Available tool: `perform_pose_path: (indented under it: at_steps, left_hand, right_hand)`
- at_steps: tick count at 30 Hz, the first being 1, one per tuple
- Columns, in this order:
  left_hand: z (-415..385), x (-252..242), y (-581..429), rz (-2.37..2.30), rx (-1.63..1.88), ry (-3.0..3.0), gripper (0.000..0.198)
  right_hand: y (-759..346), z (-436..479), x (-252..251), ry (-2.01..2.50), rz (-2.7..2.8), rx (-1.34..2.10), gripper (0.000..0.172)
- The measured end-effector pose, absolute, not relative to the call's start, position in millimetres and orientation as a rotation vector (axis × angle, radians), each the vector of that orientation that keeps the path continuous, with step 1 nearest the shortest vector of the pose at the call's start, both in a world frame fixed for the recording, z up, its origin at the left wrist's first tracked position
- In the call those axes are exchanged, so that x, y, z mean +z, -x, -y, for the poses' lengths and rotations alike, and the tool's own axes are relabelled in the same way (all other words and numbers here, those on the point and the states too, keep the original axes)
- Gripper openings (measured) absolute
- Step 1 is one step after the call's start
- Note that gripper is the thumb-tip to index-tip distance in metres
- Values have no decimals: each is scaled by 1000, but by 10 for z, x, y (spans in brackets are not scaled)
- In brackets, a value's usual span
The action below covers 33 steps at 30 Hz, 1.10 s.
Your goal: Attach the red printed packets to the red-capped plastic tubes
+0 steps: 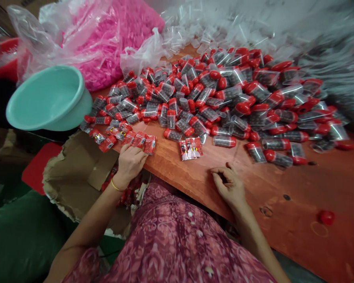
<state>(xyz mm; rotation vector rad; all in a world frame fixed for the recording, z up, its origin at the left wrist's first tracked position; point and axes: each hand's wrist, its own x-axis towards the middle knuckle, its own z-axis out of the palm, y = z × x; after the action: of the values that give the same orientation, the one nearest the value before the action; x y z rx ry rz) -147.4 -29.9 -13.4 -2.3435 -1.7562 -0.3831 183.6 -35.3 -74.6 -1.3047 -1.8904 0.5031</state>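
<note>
My left hand (131, 162), with a yellow bangle at its wrist, rests at the table's front edge. Its bent fingers are on the near ends of small red printed packets (139, 139) lying in a row; the fingertips are partly hidden. My right hand (228, 184) is over the wood, thumb and forefinger curled into a ring, with nothing visible between them. Between my hands lie a few overlapping red packets (191, 149) with a cartoon print. Beyond them spreads a heap of clear tubes with red caps (224, 142), filled with small dark pieces.
A turquoise basin (85, 106) stands left, before a bag of pink pieces (106, 43). Clear plastic parts (188, 33) are piled behind the tubes. Below the table edge is a torn cardboard box (73, 173) with red packets inside. One red cap (326, 217) lies on the table (271, 236).
</note>
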Motion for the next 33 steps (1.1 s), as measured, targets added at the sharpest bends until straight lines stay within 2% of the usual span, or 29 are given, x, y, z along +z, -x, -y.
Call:
perform_pose_path:
  at_steps: [2,5,8,17,27,30,33]
  left_hand:
    - [254,-88,1428,1717,-344,2377,21]
    - [157,-109,1408,1677,-242,2545,37]
    - [95,-227,1454,1711,-199,2631,37]
    - [165,-373,1549,1828,-380,2511,31]
    - [66,-440,1614,1811,-627,2414,25]
    - [42,-370,1547,1792,-581,2430,24]
    - [67,-249,1387,1689,-564,2463,21]
  right_hand:
    - [-1831,353,-745,1311,1886,506,10]
    - [-1825,352,-736,1326,1885,510,10]
    - [-1824,354,-724,1321,1887,503,10]
    - [-1811,346,-704,1327,1878,535,9]
    - [-1705,355,-557,1368,1881,504,17]
    - [-1851,320,-460,1407,1800,404,16]
    - [-2178,127,-363,1595,1697,105,14]
